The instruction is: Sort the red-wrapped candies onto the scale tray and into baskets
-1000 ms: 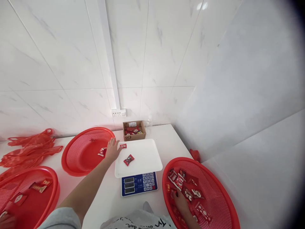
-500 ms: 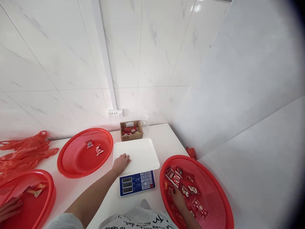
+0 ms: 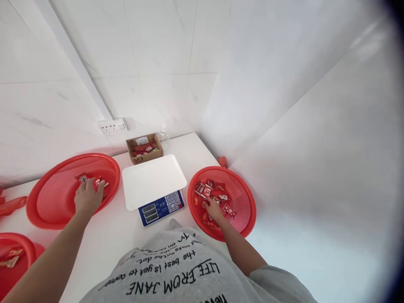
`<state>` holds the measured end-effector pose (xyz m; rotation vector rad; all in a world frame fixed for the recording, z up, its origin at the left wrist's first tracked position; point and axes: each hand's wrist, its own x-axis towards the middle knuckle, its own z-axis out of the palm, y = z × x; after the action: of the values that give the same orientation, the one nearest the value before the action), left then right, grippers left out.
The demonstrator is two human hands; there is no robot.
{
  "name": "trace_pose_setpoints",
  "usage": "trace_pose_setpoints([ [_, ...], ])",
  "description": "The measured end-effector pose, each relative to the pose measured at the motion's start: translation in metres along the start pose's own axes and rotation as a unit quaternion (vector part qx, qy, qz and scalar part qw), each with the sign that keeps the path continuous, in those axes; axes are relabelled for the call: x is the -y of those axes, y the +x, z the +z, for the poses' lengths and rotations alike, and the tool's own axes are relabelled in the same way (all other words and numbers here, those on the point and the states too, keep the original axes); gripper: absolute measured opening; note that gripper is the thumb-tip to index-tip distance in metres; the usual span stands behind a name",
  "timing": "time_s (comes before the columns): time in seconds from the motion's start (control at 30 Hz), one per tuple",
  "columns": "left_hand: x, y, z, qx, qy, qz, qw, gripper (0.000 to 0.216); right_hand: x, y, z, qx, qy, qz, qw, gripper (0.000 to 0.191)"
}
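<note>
With the left hand (image 3: 86, 197) spread over sweets (image 3: 100, 182) in the left basket (image 3: 52, 193), the narrowed right hand (image 3: 213, 208) (holding anything? cannot tell) best pinches packets (image 3: 206, 191) singly inside the right basket (image 3: 242, 200).

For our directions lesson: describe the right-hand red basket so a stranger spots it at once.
On the white table, find the blue-panelled scale. Just right of it sits the round red basket, wrapped packets inside. The other red baskets stand left of the scale.
</note>
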<state>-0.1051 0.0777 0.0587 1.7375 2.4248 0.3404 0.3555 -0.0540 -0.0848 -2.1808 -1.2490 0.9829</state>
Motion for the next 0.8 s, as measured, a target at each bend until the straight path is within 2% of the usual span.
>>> trace_pose_setpoints([
  [0.1,0.005,-0.026,0.013,-0.016,-0.042,0.038,0.998,0.047,-0.014,-0.001,-0.021,-0.065,-0.021,0.025,0.997,0.045],
  [0.2,-0.008,-0.053,0.035,-0.021,-0.099,0.105,0.989,0.045,-0.026,0.004,-0.039,-0.101,-0.035,0.076,0.991,0.069],
  [0.3,-0.036,-0.075,0.055,-0.005,-0.128,0.16,0.979,0.043,-0.026,0.015,-0.04,-0.074,-0.041,0.101,0.991,0.088],
  [0.43,-0.079,-0.1,0.07,0.05,-0.173,0.214,0.96,0.041,-0.003,0.02,-0.009,0.015,-0.069,0.067,0.995,0.096],
  [0.53,-0.099,-0.114,0.072,0.094,-0.19,0.237,0.948,0.041,0.009,0.01,0.013,0.077,-0.162,0.0,0.984,0.086],
  [0.6,-0.103,-0.12,0.072,0.112,-0.19,0.243,0.945,0.042,0.009,0.002,0.016,0.075,-0.185,-0.043,0.979,0.071],
  [0.7,-0.102,-0.125,0.074,0.134,-0.187,0.23,0.946,0.042,0.001,-0.002,0.005,0.046,-0.123,-0.069,0.989,0.054],
  [0.8,-0.101,-0.13,0.077,0.156,-0.194,0.202,0.947,0.04,-0.008,0.007,-0.01,0.036,-0.064,-0.062,0.995,0.041],
])
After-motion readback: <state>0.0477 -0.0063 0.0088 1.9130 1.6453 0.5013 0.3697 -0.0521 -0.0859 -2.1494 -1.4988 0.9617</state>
